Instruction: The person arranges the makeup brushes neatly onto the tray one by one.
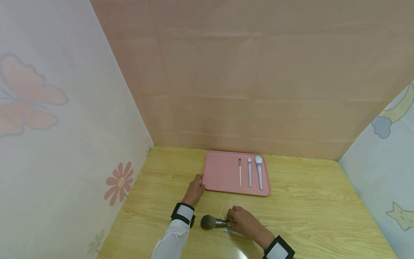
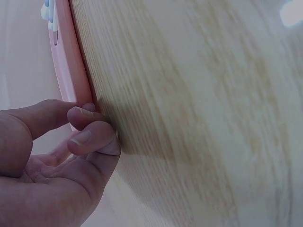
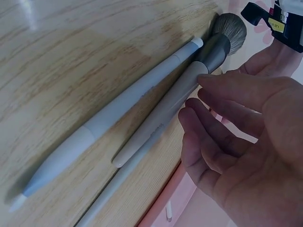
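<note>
The fingers and thumb of my left hand pinch the front left corner of a pink tray. My right hand is at a large makeup brush with dark bristles, its fingers loosely bent. In the right wrist view the thumb tip overlaps the pale handle just below the dark ferrule, while the other fingers stay beside it. Next to that brush lies a white and blue double-ended brush. A slimmer pale handle shows partly hidden beneath the large brush.
Three brushes lie side by side on the tray's right half: a thin one, a small white-tipped one and a big white-tipped one. The wood-grain table meets a brown backdrop behind and patterned side walls.
</note>
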`<state>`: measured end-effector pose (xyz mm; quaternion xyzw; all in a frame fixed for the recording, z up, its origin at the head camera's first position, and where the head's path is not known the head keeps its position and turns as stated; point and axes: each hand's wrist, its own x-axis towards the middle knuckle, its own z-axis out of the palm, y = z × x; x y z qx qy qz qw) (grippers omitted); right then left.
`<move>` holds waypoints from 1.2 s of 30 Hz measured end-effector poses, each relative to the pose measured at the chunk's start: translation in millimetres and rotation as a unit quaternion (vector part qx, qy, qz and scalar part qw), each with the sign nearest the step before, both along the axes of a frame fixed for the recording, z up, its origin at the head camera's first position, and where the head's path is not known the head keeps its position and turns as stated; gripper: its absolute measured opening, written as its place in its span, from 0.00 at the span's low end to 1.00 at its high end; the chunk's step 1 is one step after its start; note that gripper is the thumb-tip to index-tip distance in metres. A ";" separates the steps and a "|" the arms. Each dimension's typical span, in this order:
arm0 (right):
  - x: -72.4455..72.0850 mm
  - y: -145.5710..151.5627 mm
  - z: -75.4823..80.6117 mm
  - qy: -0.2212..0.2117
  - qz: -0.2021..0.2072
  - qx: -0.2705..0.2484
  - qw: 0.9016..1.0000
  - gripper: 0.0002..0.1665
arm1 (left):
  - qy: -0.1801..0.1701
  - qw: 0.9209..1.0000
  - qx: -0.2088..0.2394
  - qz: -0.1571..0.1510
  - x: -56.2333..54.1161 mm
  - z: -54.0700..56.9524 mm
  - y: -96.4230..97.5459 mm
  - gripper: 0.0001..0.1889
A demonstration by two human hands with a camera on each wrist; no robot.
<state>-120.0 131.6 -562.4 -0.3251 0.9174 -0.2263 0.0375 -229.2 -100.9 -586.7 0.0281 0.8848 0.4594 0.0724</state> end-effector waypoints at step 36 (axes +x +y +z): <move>3.0 -10.2 -3.8 0.077 0.028 0.094 0.992 0.10 | -0.004 1.000 -0.001 0.001 -0.7 0.8 -0.5 0.26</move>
